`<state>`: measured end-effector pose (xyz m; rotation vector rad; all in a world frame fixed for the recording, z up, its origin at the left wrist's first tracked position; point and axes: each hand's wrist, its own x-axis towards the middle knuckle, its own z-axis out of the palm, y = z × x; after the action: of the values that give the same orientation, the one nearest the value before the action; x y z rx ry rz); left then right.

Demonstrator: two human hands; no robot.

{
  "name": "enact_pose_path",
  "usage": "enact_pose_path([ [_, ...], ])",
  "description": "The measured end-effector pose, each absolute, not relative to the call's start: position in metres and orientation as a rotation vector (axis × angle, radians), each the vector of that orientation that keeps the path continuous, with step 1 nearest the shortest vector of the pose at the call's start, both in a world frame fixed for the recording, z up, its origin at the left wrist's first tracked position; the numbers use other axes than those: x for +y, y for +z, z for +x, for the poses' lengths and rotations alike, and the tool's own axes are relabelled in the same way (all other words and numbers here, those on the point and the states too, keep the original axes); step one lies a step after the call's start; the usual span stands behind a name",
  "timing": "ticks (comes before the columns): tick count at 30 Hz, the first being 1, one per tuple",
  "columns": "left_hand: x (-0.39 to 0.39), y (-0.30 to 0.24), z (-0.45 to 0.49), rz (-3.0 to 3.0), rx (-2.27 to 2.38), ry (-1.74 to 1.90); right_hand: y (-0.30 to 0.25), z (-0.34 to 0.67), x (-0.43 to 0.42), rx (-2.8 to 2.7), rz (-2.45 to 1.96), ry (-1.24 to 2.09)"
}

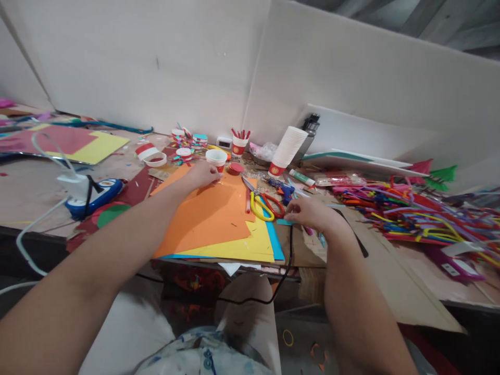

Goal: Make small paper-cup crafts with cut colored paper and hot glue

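Observation:
My left hand (201, 174) reaches forward over the orange paper sheets (207, 216) and grips a small white paper cup (216, 158) with a red base. My right hand (308, 212) rests on the table edge with its fingers curled, pinching at a small blue paper scrap (284, 222) where a black cable (290, 245) runs down. Yellow-handled scissors (260, 203) and red-handled scissors (273, 204) lie between my hands. A blue glue gun (284, 188) lies just beyond my right hand.
A tilted stack of white cups (288, 148) stands at the back. A heap of coloured pipe cleaners (414, 213) covers the right side. Yellow and blue sheets (258, 245) lie under the orange. A white lamp and blue tape dispenser (94, 195) sit left.

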<state>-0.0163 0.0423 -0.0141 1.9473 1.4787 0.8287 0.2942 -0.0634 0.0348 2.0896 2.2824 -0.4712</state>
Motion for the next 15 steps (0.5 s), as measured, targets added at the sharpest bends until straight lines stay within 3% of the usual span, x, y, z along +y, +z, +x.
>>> enact_pose_path([
  [3, 0.048, -0.024, -0.02, 1.945, 1.466, 0.713, 0.032, 0.266, -0.069, 2.74, 2.061, -0.15],
  [6, 0.051, -0.036, -0.02, 1.848, 1.401, 0.83, 0.021, 0.227, -0.07, 3.161, 1.628, -0.295],
  [15, 0.053, -0.05, -0.018, 1.84, 1.429, 0.988, -0.011, 0.163, -0.091, 2.957, 1.01, -0.573],
])
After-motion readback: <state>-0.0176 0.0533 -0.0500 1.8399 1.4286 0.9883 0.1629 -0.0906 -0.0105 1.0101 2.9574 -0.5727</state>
